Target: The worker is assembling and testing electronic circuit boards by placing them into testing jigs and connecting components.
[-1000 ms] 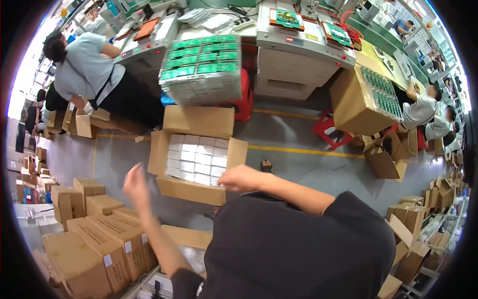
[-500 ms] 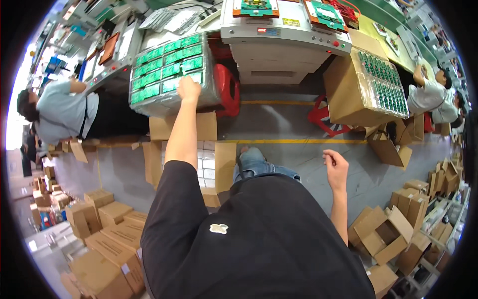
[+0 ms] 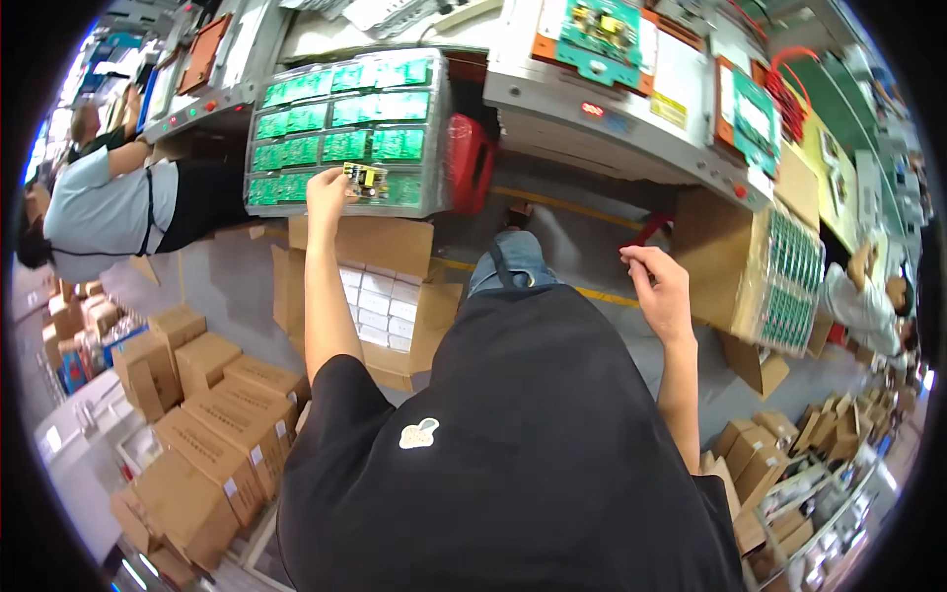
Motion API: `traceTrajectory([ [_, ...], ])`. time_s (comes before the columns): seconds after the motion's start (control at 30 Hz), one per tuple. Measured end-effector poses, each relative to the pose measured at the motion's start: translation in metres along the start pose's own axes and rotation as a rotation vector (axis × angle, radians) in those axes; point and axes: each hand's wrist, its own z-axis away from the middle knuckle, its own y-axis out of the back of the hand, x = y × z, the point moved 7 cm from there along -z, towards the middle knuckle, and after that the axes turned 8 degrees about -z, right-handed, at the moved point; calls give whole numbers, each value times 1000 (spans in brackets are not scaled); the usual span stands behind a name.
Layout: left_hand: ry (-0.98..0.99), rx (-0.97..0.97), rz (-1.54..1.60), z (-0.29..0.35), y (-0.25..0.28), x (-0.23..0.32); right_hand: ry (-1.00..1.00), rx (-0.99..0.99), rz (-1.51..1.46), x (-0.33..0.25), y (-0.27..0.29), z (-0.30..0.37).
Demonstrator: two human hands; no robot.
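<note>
My left hand [image 3: 328,192] pinches a circuit board [image 3: 369,182] by its left edge, component side up, with a yellow part on it. It hovers over the near row of a stack of clear plastic trays [image 3: 437,128] filled with green circuit boards. My right hand [image 3: 663,296] hangs in the air over the aisle, fingers loosely bent, thumb apart, holding nothing visible. Right of centre, a light-coloured machine [image 3: 552,120] carries two green board fixtures, the left fixture [image 3: 598,41] with a board in it and the right fixture [image 3: 752,118].
An open carton [image 3: 426,331] with white packed items stands below the trays. Beside the trays is a red stool [image 3: 469,163]. Another carton [image 3: 725,252] on the right bears trays of boards. A co-worker [image 3: 113,202] sits at left; stacked cartons [image 3: 222,424] fill the lower left.
My left hand has lifted a circuit board from the tray and come slightly left and nearer. My view has turned right, and my body stands closer to the machine.
</note>
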Motion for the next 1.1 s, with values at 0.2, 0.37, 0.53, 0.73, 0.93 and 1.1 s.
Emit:
traceTrajectory([
  [0.2,-4,-263,370,33,-19,68,237,-137,-112,-67,-9,-58],
  [0.37,-119,-864,165,113,-133,207,508,-206,-183,-123,-13,-86],
  [0.53,-247,-1237,42,178,-255,269,384,-274,-61,-89,10,-84],
  [0.73,-318,-1349,-289,179,-347,293,337,-248,-6,-46,71,-84],
  [0.93,-906,-509,-146,109,-347,366,301,144,106,52,140,-151],
  [1.1,-1212,-406,-376,133,-379,331,278,163,174,110,122,-191],
])
